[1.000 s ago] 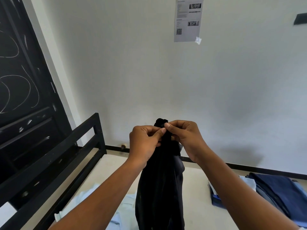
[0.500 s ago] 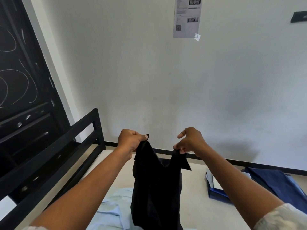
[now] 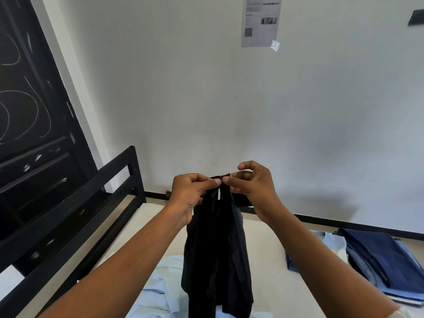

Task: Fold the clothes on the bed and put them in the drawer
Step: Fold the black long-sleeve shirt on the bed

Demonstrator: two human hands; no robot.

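A black garment (image 3: 218, 253) hangs in the air above the bed (image 3: 270, 253), held by its top edge. My left hand (image 3: 190, 193) pinches the top on the left and my right hand (image 3: 252, 184) pinches it on the right, fingertips nearly touching at the middle. The cloth hangs down folded lengthwise, its lower end out of the frame. A crumpled light blue garment (image 3: 158, 285) lies on the mattress under it. No drawer is in view.
A stack of folded dark blue and light blue clothes (image 3: 376, 258) lies on the bed at the right. A black bed frame (image 3: 75, 203) runs along the left, with a black door (image 3: 27, 111) behind it. A white wall with a paper notice (image 3: 260, 21) is ahead.
Half a second ago my hands held the garment's top corners apart; now they have come together at the middle, closing the black cloth lengthwise again.
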